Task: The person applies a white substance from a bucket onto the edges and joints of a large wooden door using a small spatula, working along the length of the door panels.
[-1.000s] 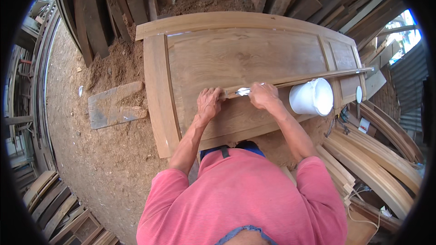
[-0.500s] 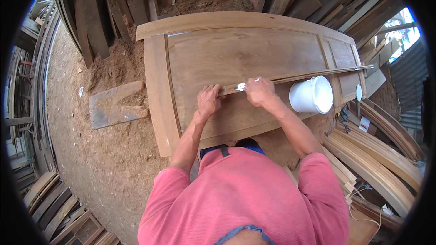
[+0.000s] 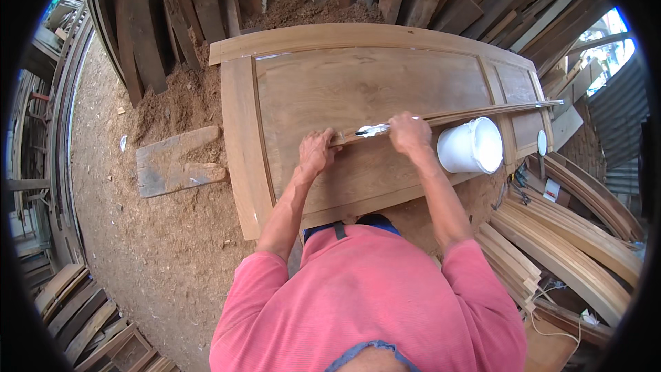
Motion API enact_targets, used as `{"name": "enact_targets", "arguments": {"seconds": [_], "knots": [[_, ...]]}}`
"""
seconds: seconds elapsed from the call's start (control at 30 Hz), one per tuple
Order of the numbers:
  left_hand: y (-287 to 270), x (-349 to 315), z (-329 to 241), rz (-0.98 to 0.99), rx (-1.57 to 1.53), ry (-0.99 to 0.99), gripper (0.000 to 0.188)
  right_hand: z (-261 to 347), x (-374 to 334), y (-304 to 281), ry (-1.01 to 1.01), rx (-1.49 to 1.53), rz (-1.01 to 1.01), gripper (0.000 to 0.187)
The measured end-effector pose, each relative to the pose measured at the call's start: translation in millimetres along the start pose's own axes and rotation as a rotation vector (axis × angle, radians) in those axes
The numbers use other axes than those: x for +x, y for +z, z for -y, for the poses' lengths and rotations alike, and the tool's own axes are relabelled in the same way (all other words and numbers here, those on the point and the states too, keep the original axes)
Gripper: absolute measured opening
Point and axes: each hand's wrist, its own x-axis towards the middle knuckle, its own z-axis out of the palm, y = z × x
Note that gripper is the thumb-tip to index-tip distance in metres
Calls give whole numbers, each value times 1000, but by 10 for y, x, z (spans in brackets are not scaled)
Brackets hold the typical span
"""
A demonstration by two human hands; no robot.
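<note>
Two bare hands work along thin wooden strips laid across a panelled wooden piece.
The left hand pinches the near end of the wooden strips; the right hand curls over them farther along — whether it grips a tool is hard to tell — with a white smear just beside its fingers. A white bucket stands on the wooden panel, near the right hand. Left of the panel, a worn plank lies on sawdust-strewn ground.
</note>
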Motion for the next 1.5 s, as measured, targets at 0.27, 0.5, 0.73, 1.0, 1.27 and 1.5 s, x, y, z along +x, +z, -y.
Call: {"name": "enact_targets", "arguments": {"seconds": [0.27,0.5,0.73,1.0,1.27,1.5], "knots": [[3,4,-24,-1,6,12,36,-295,-692,193,97,531,-52,24],[27,18,-7,27,-15,6,36,-251,-848,618,118,795,-312,27],[11,30,-30,84,23,-18,36,-190,-820,793,301,1044,-290,29],[-28,13,-73,76,46,-40,37,-51,-837,900,358,1179,-210,32],[6,12,-41,68,44,-33,38,301,-690,1214,340,1247,-164,33],[7,19,-42,87,36,-48,40,161,-738,1254,352,1340,-208,35]]}}
